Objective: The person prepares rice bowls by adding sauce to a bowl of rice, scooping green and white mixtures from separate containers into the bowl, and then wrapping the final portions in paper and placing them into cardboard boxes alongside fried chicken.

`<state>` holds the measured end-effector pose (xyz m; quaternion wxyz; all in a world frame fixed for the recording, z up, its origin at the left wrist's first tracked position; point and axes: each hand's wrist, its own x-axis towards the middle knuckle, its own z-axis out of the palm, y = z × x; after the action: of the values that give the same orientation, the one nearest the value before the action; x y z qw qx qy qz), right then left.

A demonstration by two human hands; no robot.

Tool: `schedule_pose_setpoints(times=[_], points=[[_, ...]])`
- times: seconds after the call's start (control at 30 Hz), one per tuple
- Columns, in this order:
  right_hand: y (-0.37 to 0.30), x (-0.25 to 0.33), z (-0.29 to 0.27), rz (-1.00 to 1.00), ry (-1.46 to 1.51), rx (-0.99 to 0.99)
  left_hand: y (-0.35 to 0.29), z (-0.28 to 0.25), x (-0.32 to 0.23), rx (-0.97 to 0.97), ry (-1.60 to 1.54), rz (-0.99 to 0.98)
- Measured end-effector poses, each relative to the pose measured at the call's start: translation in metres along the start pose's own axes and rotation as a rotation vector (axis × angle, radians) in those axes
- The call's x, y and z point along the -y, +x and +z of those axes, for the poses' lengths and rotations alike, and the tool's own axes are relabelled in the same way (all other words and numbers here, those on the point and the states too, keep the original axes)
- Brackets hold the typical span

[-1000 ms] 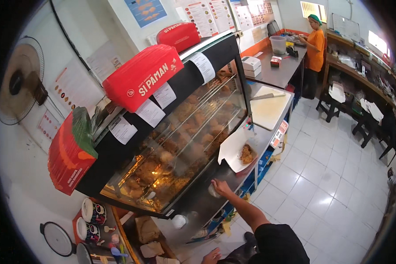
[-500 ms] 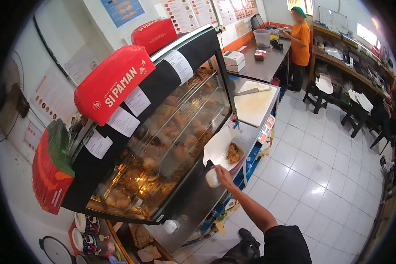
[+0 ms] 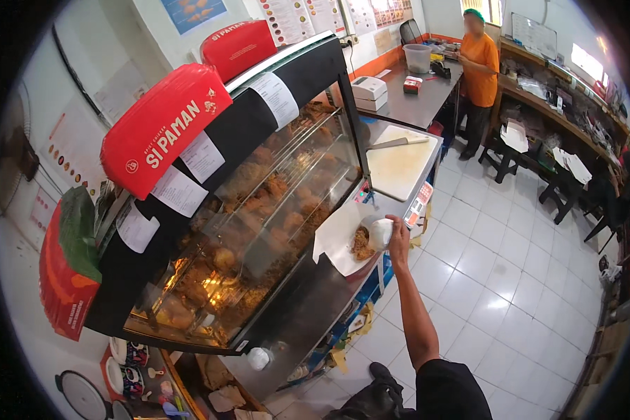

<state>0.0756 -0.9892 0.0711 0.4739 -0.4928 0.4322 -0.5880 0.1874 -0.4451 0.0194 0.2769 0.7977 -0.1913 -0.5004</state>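
My right hand point(image 3: 399, 241) grips a white rounded bundle point(image 3: 381, 234), its fingers closed round the far side. The bundle is over the right edge of a white paper sheet point(image 3: 331, 241); whether it touches the paper I cannot tell. Right beside it on the sheet lies a brown, crumbly fried piece of food point(image 3: 361, 246). The paper sits on the steel counter point(image 3: 297, 290) at the right of a glass display case. A second white bundle point(image 3: 258, 358) lies at the counter's near end. My left hand is out of view.
The lit display case point(image 3: 252, 203) holds fried food. A knife point(image 3: 392, 143) rests on a white cutting board point(image 3: 401, 168), with a red-and-white scale point(image 3: 419, 203) beside it. A person in orange point(image 3: 479, 63) stands at the far counter. Stools point(image 3: 512, 140) stand at right.
My right hand has carried the white bundle from the paper's near left side to its right edge, beside the fried food. The view has shifted slightly.
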Motion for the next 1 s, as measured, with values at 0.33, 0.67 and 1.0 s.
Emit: schedule_pose_setpoints(times=[0.33, 0.67, 1.0], points=[[-0.032, 0.031, -0.032, -0.025, 0.030, 0.003, -0.016, 0.007, 0.005, -0.032, -0.008, -0.023], [-0.120, -0.011, 0.019, 0.077, -0.045, 0.333, -0.089, 0.019, 0.062, -0.131, -0.008, -0.101], [-0.226, -0.154, 0.173, -0.179, -0.556, 0.948, -0.191, 0.038, 0.139, -0.317, 0.029, -0.252]])
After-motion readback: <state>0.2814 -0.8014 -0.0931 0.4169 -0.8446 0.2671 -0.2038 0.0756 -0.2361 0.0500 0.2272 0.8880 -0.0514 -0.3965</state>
